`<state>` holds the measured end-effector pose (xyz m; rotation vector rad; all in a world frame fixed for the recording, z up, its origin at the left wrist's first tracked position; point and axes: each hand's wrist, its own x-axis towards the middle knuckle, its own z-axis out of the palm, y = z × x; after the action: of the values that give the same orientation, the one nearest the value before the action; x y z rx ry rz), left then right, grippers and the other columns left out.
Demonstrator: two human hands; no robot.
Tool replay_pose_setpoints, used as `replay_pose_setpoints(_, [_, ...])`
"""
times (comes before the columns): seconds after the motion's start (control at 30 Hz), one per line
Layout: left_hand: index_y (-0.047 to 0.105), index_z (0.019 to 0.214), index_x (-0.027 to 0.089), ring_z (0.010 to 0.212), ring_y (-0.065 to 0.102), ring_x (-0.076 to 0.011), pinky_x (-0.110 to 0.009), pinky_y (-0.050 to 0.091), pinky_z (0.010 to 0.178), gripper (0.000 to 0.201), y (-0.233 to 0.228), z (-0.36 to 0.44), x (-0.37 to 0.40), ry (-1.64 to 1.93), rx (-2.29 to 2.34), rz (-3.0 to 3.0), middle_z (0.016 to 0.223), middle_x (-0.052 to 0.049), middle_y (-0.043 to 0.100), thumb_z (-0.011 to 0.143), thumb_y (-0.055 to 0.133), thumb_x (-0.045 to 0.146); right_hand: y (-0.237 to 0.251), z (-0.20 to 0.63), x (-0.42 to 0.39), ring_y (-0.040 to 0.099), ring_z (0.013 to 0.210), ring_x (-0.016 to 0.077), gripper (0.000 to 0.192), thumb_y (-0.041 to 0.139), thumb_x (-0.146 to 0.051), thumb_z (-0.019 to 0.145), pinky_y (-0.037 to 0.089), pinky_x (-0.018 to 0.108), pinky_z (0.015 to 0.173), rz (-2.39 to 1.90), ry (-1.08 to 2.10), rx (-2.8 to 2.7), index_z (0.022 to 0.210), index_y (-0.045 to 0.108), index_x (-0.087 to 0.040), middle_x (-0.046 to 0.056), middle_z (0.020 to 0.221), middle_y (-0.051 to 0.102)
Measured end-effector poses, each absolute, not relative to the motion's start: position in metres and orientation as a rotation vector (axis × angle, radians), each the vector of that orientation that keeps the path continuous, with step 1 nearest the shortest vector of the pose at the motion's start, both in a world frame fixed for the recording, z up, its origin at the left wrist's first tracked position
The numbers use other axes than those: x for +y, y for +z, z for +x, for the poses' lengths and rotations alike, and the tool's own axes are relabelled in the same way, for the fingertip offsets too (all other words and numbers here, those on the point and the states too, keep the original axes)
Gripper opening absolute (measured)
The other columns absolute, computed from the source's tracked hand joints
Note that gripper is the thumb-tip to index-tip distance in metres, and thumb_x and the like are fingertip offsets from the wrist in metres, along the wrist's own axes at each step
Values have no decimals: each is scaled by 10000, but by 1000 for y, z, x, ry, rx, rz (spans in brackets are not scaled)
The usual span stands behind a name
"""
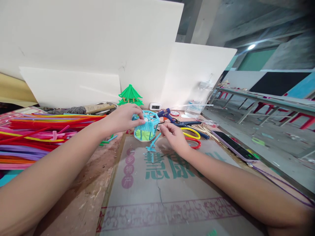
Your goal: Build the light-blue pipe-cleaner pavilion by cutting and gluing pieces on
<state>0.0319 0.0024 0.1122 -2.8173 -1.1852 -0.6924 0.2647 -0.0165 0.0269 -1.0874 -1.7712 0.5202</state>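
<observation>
A small light-blue model, built of pipe cleaners into a ribbed, many-sided frame with a green base, stands at the back of the printed mat. My left hand reaches over its left side, thumb and fingers closed at its upper edge and hiding part of it. Just right of the model, my right hand has thumb and forefinger pinched together; whatever is between them is too small to make out. Short blue pipe-cleaner pieces lie on the mat in front of the model.
Many coloured pipe cleaners are heaped at left. Behind stand a green tree-like model and a small digital timer. A glue gun, scissors, wooden sticks, a phone and a plastic bottle are at right.
</observation>
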Motion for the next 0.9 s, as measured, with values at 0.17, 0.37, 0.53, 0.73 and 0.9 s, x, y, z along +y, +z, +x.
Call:
replay_pose_setpoints(0.17, [700, 859, 197, 1050, 614, -233, -347, 443, 936, 298, 111, 34, 0, -711, -1165, -2841, 1074, -72, 677, 882, 528, 439, 40, 256, -27, 504, 637, 152, 381, 548, -525, 876, 410, 291, 635, -1009, 788, -1791, 683, 558, -196, -3, 631, 546])
replay_pose_setpoints(0.37, [692, 879, 198, 1062, 602, -235, -345, 436, 926, 271, 110, 36, -1, -701, -1123, -2855, 1055, -65, 670, 871, 551, 428, 43, 252, -29, 536, 659, 149, 374, 615, -541, 822, 437, 288, 670, -985, 957, -1701, 711, 598, -185, -2, 650, 587])
replay_pose_setpoints(0.53, [685, 863, 199, 1059, 606, -229, -334, 432, 910, 237, 112, 38, -3, -673, -1109, -2849, 1035, -57, 669, 873, 566, 403, 44, 251, -30, 534, 639, 138, 317, 655, -483, 783, 425, 286, 655, -1009, 979, -1671, 729, 619, -173, -12, 642, 589])
replay_pose_setpoints(0.73, [694, 868, 189, 1057, 610, -232, -335, 427, 910, 238, 112, 38, -3, -674, -1099, -2846, 1021, -64, 669, 874, 575, 395, 42, 251, -30, 541, 631, 139, 291, 644, -458, 791, 424, 288, 649, -1013, 967, -1656, 748, 629, -170, -6, 645, 607])
replay_pose_setpoints(0.9, [699, 868, 191, 1048, 615, -229, -339, 435, 906, 244, 112, 38, -3, -680, -1095, -2855, 1022, -64, 668, 875, 575, 401, 43, 250, -31, 541, 641, 139, 284, 633, -449, 809, 431, 284, 659, -1014, 950, -1677, 748, 624, -171, -3, 659, 608])
